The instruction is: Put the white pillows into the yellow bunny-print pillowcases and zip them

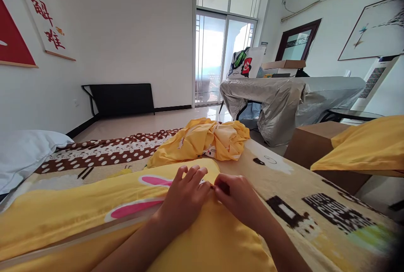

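Observation:
A yellow fabric cover (78,196) printed with a rabbit's pink ears lies across the bed in front of me, one edge folded along its length. Resting on it is my left hand (186,196), fingers bent and closed on the cloth near its far end. My right hand (235,196) is closed in a pinch just beside the left fingertips. A tiny dark red bit shows between the two hands; what it is I cannot make out. Just beyond them, a crumpled yellow printed cloth (202,137) lies in a heap.
A patterned blanket (284,179) covers the bed, with a white pillow (28,154) at left. To the right stand a cardboard box (315,141), another yellow cloth (366,145) and a table under silver sheeting (280,99). A black folded panel (123,99) leans against the wall.

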`<state>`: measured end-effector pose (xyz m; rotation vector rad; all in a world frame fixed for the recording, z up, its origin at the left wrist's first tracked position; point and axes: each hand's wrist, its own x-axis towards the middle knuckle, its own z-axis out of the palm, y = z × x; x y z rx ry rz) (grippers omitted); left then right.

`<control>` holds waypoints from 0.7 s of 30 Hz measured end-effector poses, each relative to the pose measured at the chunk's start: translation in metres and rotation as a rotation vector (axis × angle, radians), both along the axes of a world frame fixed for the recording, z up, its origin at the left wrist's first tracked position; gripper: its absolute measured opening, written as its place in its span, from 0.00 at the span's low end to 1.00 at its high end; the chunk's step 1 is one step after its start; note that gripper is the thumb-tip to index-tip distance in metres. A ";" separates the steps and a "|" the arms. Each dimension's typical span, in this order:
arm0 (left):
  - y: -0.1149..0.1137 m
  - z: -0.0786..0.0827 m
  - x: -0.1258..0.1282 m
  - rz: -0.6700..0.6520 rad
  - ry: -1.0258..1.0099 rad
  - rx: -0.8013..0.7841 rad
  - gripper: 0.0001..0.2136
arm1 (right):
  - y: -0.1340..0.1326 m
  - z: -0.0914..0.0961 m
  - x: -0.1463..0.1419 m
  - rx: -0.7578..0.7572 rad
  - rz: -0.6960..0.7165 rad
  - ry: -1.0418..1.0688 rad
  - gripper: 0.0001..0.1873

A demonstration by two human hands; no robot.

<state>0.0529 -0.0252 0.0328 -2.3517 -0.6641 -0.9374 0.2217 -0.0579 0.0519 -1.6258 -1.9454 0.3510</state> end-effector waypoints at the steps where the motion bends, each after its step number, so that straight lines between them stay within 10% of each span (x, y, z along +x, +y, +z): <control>1: -0.001 0.001 0.000 0.015 0.001 -0.010 0.06 | 0.000 0.000 0.000 0.002 0.008 0.012 0.08; 21: 0.002 -0.006 0.004 -0.041 -0.077 -0.268 0.07 | 0.007 -0.013 -0.010 0.079 0.054 0.049 0.09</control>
